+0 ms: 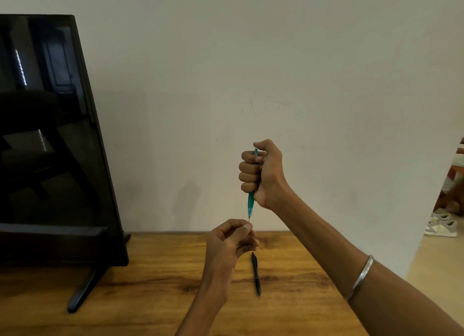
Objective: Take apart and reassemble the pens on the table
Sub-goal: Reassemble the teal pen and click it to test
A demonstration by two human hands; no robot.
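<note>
Right hand (pixel 261 172) fists the teal pen (pixel 250 202) upright. Left hand (pixel 232 242) pinches its tip. Black pen (pixel 256 274) lies mid-desk (pixel 150 298), well off edges.

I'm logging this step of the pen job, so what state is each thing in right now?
teal pen: held upright in the air, tip down, thin tip sticking out below.
right hand: fist wrapped around the teal pen.
left hand: fingertips pinching at the pen's tip.
black pen: lying on the wooden table, looks whole, untouched.
monitor: screen dark, standing on the table.
</note>
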